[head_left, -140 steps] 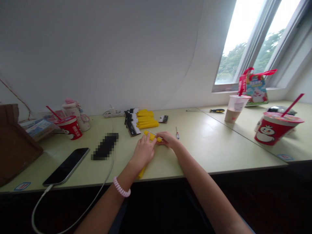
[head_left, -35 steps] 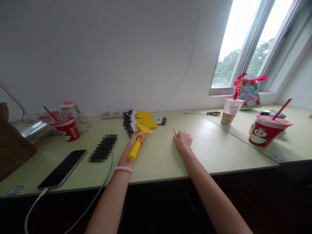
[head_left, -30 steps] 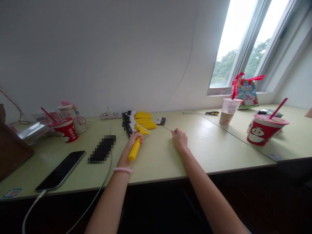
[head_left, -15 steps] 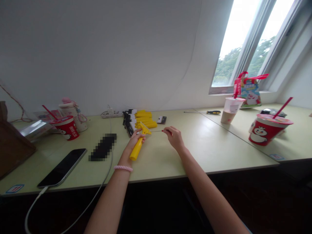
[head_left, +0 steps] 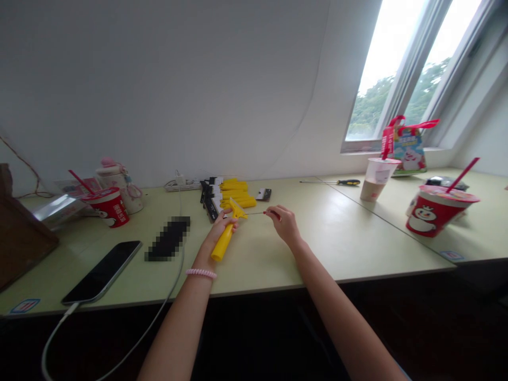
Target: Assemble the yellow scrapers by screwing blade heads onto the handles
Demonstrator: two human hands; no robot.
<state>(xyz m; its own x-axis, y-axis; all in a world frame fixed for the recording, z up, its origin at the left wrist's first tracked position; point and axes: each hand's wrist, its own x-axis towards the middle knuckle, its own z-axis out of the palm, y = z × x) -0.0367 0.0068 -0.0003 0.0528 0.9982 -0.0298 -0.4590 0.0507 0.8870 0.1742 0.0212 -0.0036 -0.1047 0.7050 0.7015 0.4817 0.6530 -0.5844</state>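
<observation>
My left hand (head_left: pixel 220 229) is wrapped round a yellow scraper (head_left: pixel 224 241), its wide head up and its handle slanting down toward me. In my right hand (head_left: pixel 283 219) is a thin screwdriver (head_left: pixel 260 213) with a red part at my fingertips. Its slim metal shaft points left and its tip reaches the scraper's head; whether it sits in a screw is too small to tell. Just beyond my left hand lie several yellow scrapers (head_left: pixel 242 201) with black and white packaging (head_left: pixel 214 203).
A small dark card (head_left: pixel 264 194) and a longer screwdriver (head_left: pixel 347 182) lie farther back. Drink cups (head_left: pixel 426 214) stand at right, another red cup (head_left: pixel 113 209) at left. A phone (head_left: pixel 105 270) with a white cable (head_left: pixel 166 299) lies near the front edge.
Both hands stay in nearly the same place, the screwdriver's tip still at the scraper's head. The whole view has shifted very slightly.
</observation>
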